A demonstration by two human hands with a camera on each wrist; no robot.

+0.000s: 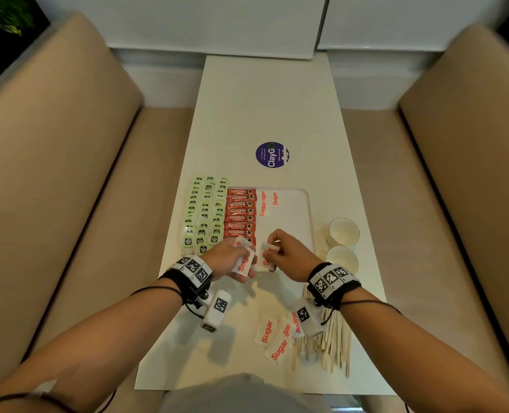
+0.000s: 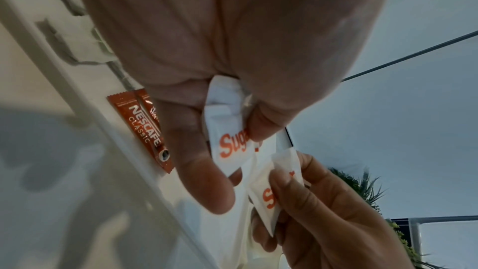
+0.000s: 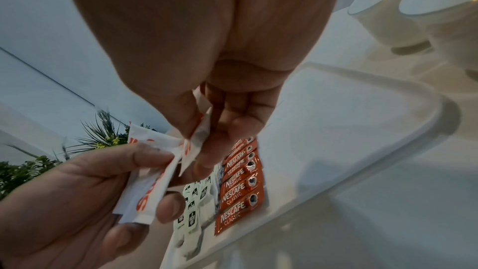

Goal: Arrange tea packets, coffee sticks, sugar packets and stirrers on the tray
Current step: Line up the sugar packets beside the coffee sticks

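Note:
Over the near end of the white tray (image 1: 305, 204), my left hand (image 1: 239, 257) grips a small bunch of white sugar packets (image 2: 227, 142). My right hand (image 1: 272, 247) pinches one more sugar packet (image 3: 195, 144) right beside them, and the packets touch. Green tea packets (image 1: 204, 213) lie in columns on the tray's left side, next to a column of red coffee sticks (image 1: 240, 214). A few sugar packets (image 1: 268, 201) lie at the tray's far end. Loose sugar packets (image 1: 272, 335) and wooden stirrers (image 1: 333, 344) lie on the table near me.
Two white cups (image 1: 344, 232) stand right of the tray, close to my right wrist. A round purple sticker (image 1: 272, 155) lies beyond the tray on the narrow white table (image 1: 262, 108). Beige seats flank the table on both sides.

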